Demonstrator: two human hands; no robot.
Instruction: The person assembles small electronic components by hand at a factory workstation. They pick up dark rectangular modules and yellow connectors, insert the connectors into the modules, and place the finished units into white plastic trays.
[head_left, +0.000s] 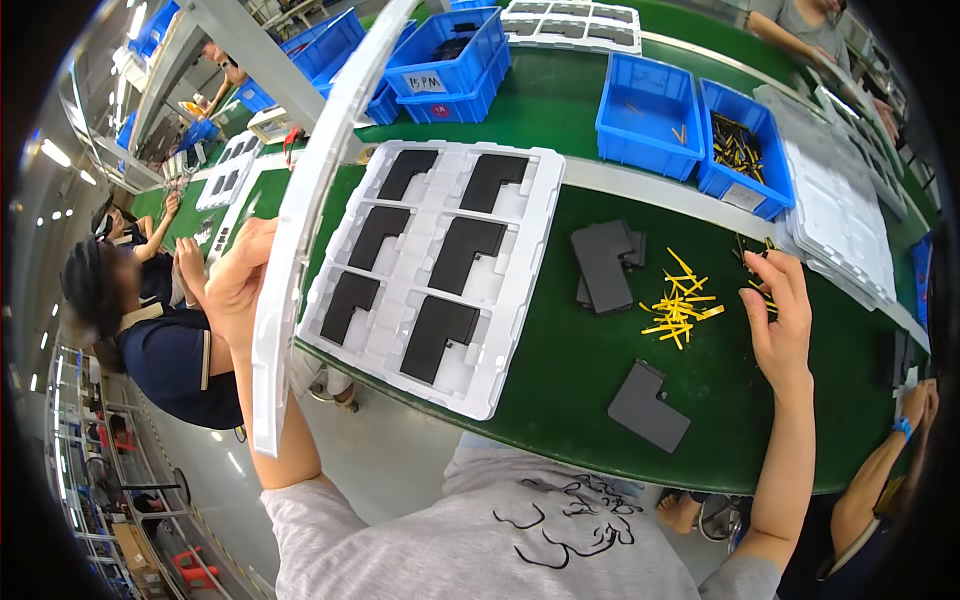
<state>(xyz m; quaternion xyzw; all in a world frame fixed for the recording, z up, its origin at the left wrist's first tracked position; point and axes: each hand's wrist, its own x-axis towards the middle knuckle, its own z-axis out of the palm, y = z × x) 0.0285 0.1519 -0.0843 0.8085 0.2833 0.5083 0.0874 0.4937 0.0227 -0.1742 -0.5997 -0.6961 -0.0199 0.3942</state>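
Note:
My left hand (pixel 238 285) is closed on the edge of a white plastic tray (pixel 285 270), which stands tilted up on its side at the left. Beside it, a second white tray (pixel 412 270) lies on the green bench with several black L-shaped battery-like blocks (pixel 465 255) in its pockets. My right hand (pixel 785 325) has its thumb and fingers apart, close to some thin black strips (pixel 745 248). To its left are a loose heap of yellow strips (pixel 680 308), a small stack of black blocks (pixel 603 268) and one single block (pixel 648 405).
Blue bins (pixel 650 110) line the far side, one holding dark and yellow strips (pixel 735 145). White trays (pixel 840 190) are stacked at the right. A grey post (pixel 260 60) rises at the back left. Co-workers sit at the left (pixel 180 350) and right (pixel 865 500).

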